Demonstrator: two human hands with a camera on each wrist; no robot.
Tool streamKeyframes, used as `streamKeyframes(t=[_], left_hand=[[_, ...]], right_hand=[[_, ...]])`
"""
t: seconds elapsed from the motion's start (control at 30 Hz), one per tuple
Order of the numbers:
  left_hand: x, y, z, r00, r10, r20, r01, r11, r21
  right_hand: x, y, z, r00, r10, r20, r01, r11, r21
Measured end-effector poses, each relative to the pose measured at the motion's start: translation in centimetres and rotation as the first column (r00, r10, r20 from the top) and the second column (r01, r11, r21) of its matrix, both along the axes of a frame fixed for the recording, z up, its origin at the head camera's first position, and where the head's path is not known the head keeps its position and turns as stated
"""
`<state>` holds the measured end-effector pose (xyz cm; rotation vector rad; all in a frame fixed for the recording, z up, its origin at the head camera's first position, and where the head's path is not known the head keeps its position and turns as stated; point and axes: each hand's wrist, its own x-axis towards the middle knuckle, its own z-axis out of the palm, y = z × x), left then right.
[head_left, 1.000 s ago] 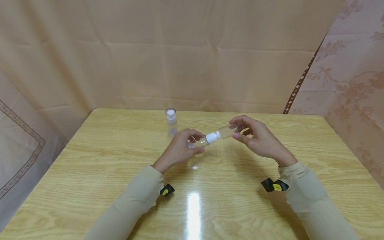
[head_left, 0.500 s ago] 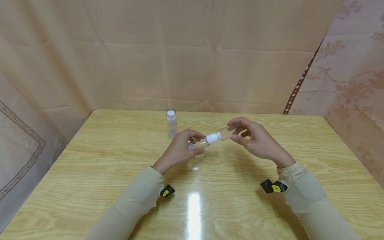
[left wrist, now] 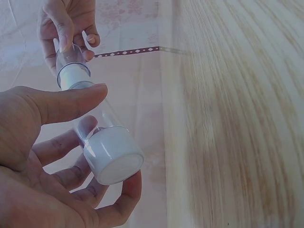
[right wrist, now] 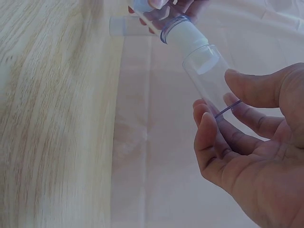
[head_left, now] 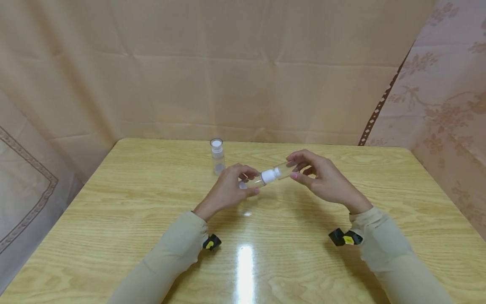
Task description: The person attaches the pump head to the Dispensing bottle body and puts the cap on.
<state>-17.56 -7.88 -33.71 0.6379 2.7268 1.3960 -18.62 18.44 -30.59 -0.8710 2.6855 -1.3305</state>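
My left hand [head_left: 227,188] grips a small clear pump bottle [head_left: 255,182] around its body, tilted above the table. The bottle has a white collar and pump head [head_left: 268,175] pointing to the right, and a white base [left wrist: 114,154] shows in the left wrist view. Between thumb and fingers, my right hand [head_left: 325,179] holds a clear cap [right wrist: 205,78] by its closed end. In the right wrist view, the cap's open rim surrounds the tip of the white pump head. A gap separates that rim from the bottle's dark-edged shoulder ring.
Behind the left hand, a similar capped clear bottle [head_left: 218,157] stands upright near the far edge of the wood-grain table [head_left: 152,190]. Beige curtain cloth [head_left: 243,84] hangs behind the table. Each wrist carries a black strapped camera.
My right hand has moved slightly left and down, bringing the cap a little farther over the pump head. The left hand and its bottle stay almost still.
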Motion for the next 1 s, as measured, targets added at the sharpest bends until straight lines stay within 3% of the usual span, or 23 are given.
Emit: streamKeyframes(t=[1.0], left_hand=[[0.05, 0.03, 0.03, 1.0, -0.007, 0.004, 0.007, 1.0, 0.001]], right_hand=[[0.06, -0.17, -0.08, 1.0, -0.001, 0.003, 0.001, 1.0, 0.013]])
